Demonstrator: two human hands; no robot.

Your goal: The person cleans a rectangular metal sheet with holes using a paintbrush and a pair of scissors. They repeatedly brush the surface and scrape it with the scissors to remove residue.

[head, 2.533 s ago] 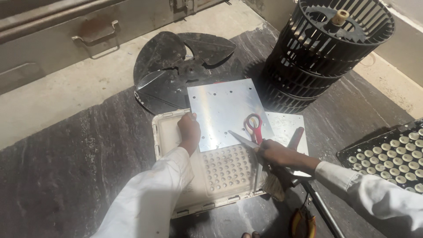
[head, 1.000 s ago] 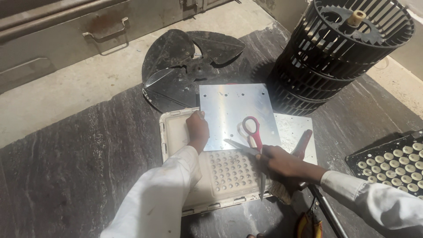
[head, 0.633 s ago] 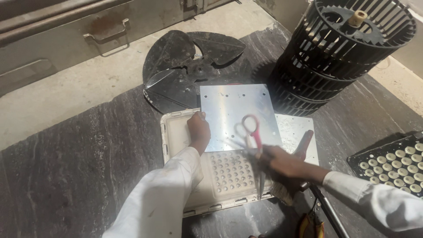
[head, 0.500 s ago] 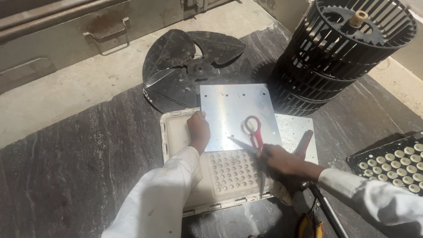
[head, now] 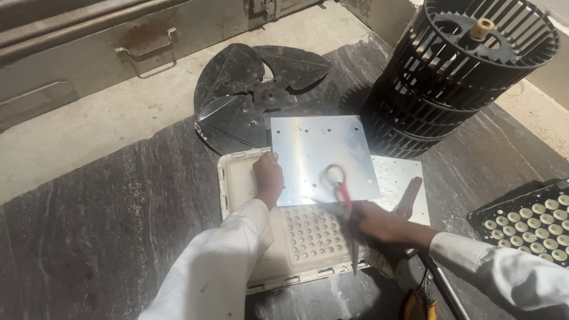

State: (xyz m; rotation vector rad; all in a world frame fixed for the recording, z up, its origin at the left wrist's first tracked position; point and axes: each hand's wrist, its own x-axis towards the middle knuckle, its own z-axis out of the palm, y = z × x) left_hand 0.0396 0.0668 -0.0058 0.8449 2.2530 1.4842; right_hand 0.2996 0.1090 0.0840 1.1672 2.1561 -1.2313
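Note:
My left hand (head: 268,176) rests with fingers curled on the inside of a white rectangular lamp housing (head: 236,178), right by the edge of a shiny square metal plate (head: 323,155) laid over it. A grid of small round LED lenses (head: 314,234) shows in the housing's near half. My right hand (head: 379,225) grips red-handled scissors (head: 339,188) over the housing's right side; their handles point away from me and a blade tip points down toward the housing's front edge.
A black fan blade (head: 255,92) lies behind the housing. At the back right stands a black cylindrical blower wheel (head: 462,71). A black LED panel (head: 533,222) is at the right edge, a second light plate (head: 397,178) under my right hand, a metal box (head: 118,41) behind.
The view has shifted slightly. My right hand has moved the scissors a little over the housing's right side. My left hand stays on the housing by the metal plate.

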